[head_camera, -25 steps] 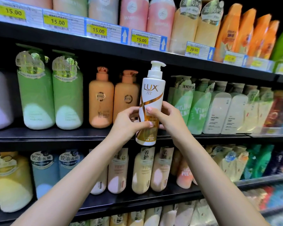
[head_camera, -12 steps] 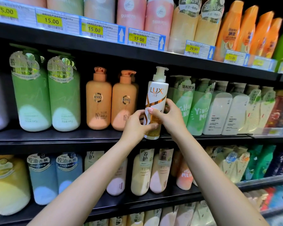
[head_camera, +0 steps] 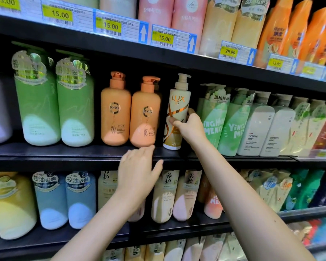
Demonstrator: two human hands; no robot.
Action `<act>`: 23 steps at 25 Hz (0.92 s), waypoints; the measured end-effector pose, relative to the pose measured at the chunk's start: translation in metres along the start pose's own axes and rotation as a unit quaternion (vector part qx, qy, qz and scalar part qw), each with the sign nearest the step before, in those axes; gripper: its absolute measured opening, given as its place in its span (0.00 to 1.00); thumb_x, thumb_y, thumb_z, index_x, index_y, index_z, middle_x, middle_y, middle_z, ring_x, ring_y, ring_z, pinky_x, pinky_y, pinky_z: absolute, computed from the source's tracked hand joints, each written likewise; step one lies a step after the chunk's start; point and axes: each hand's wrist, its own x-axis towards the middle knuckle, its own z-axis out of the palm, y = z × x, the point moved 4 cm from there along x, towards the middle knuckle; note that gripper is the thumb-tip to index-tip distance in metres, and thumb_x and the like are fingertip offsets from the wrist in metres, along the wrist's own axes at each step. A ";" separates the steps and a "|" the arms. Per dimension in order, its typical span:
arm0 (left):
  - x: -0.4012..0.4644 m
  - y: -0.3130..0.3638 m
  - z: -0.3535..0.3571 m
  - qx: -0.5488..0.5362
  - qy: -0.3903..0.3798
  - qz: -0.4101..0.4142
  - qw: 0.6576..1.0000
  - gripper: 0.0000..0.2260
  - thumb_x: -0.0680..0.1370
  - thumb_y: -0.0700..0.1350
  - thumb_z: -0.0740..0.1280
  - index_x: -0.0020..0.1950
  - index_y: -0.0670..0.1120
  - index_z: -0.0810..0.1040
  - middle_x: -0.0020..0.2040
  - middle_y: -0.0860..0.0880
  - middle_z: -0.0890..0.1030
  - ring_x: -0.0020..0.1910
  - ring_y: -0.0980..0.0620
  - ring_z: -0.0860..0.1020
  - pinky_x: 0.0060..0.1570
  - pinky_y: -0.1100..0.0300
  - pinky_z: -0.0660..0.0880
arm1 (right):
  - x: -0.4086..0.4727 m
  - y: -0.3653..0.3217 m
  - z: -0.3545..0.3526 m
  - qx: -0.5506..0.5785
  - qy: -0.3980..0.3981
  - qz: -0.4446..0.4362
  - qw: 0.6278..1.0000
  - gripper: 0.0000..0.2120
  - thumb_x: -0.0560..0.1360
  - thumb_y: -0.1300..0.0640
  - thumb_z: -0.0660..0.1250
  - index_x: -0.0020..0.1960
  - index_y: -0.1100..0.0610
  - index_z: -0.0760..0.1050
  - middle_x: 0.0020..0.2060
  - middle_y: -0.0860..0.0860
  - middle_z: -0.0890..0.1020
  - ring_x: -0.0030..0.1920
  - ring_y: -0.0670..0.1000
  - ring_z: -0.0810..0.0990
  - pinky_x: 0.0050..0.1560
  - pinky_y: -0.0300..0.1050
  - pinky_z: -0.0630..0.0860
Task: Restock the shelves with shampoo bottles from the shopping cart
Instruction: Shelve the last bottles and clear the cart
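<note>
A white and gold LUX pump bottle (head_camera: 177,102) stands on the middle black shelf (head_camera: 64,150), between two orange KYIO bottles (head_camera: 145,117) on its left and green bottles (head_camera: 211,117) on its right. My right hand (head_camera: 191,125) grips the LUX bottle's lower half from the right, thumb across its front. My left hand (head_camera: 137,172) hangs free in front of the shelf edge below the bottle, fingers spread and holding nothing. The shopping cart is out of view.
Tall green bottles (head_camera: 55,102) fill the middle shelf's left side, white WOYORO bottles (head_camera: 262,129) its right. Pink, yellow and orange bottles stand on the top shelf behind price tags (head_camera: 111,25). The lower shelf (head_camera: 158,234) carries blue, beige and yellow bottles.
The LUX bottle went from held in front of the shelf into the gap on the middle shelf. My left hand let go of it and dropped back below the shelf edge.
</note>
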 end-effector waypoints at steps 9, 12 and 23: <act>-0.021 -0.045 0.003 0.095 0.023 0.026 0.995 0.21 0.76 0.54 0.55 0.60 0.47 0.80 0.59 0.48 0.81 0.61 0.46 0.78 0.67 0.49 0.60 | 0.017 0.011 0.020 0.040 -0.004 0.003 0.999 0.29 0.71 0.52 0.73 0.67 0.58 0.67 0.59 0.56 0.79 0.59 0.57 0.78 0.61 0.56 0.75; -0.023 -0.046 0.003 0.106 0.026 0.031 0.994 0.21 0.76 0.54 0.56 0.60 0.47 0.80 0.59 0.49 0.81 0.60 0.46 0.78 0.66 0.49 0.60 | 0.022 0.014 0.026 0.050 -0.017 0.002 0.999 0.28 0.73 0.54 0.71 0.68 0.59 0.66 0.61 0.57 0.78 0.61 0.58 0.77 0.63 0.53 0.73; -0.090 -0.088 -0.057 0.174 -0.056 0.040 0.982 0.27 0.73 0.58 0.53 0.68 0.47 0.73 0.66 0.48 0.76 0.64 0.47 0.76 0.62 0.47 0.71 | -0.147 -0.028 0.040 -0.075 0.013 -0.186 0.980 0.26 0.79 0.55 0.59 0.75 0.58 0.57 0.74 0.55 0.64 0.73 0.52 0.61 0.73 0.45 0.57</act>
